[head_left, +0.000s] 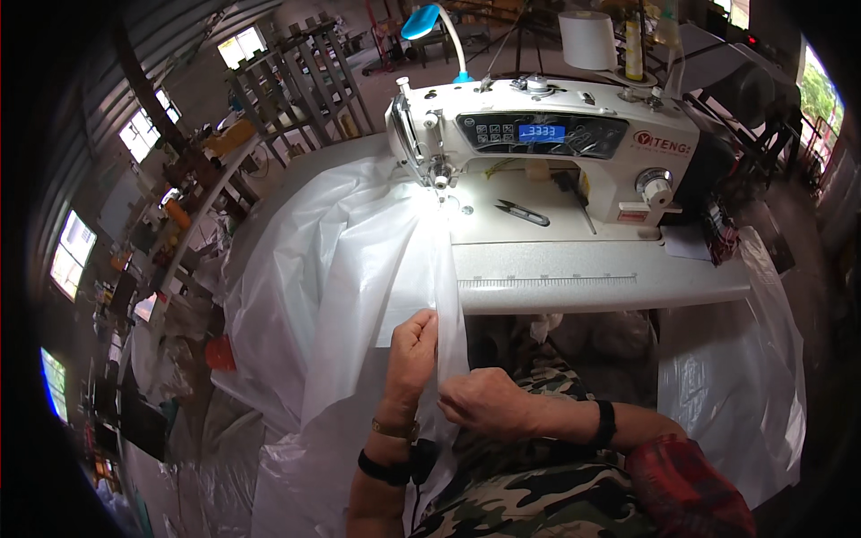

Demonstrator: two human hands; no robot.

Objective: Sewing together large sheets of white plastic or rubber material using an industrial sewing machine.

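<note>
A white plastic sheet (314,269) drapes over the left of the sewing table and runs under the needle of a white sewing machine (538,117). Its folded edge strip comes down from the lit needle area toward me. My left hand (414,350) is closed on the sheet beside this strip, just below the table's front edge. Lower and to the right, my right hand (484,401) pinches the strip, fingers closed. A pair of thread snips (523,212) lies on the machine bed, right of the needle.
The table's front edge (601,303) carries a printed ruler. A lamp with a blue head (420,21) and a white thread cone (587,40) stand behind the machine. More clear plastic sheeting (735,386) hangs at the right. A wooden rack (300,85) stands at the back left.
</note>
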